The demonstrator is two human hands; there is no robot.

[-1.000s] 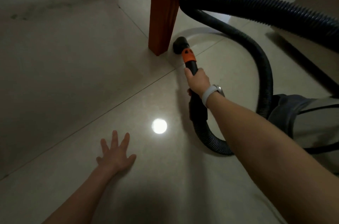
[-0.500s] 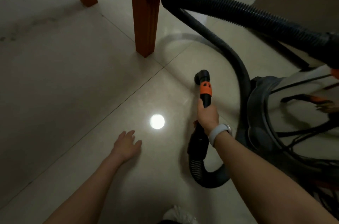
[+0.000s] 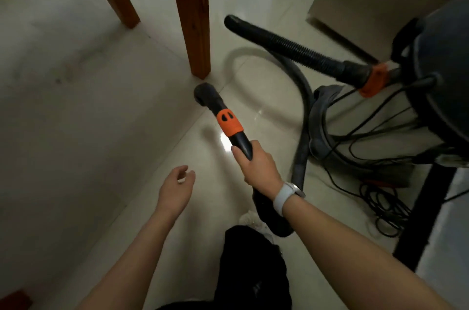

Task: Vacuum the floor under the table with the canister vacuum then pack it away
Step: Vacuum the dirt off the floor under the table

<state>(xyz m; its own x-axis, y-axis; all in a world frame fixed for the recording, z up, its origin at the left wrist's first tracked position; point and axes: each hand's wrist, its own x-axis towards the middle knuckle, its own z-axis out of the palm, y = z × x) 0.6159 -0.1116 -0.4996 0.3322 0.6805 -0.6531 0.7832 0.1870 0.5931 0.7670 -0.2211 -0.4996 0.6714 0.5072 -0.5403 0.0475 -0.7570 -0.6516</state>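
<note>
black plastic nozzle tube with an orange collar [image 3: 229, 123] is gripped by the right hand [image 3: 258, 166], its round tip close to the brown wooden table leg [image 3: 190, 15] on glossy pale tiles [image 3: 76, 119]. the left hand [image 3: 175, 189] hangs loose, holding nothing. the ribbed black hose [image 3: 286, 43] joins the dark round canister [image 3: 444, 68].

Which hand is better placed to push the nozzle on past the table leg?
Right. The right hand already grips the hose handle, and its nozzle sits just short of the near table leg. The left hand hangs loose over the floor, holding nothing.
</note>
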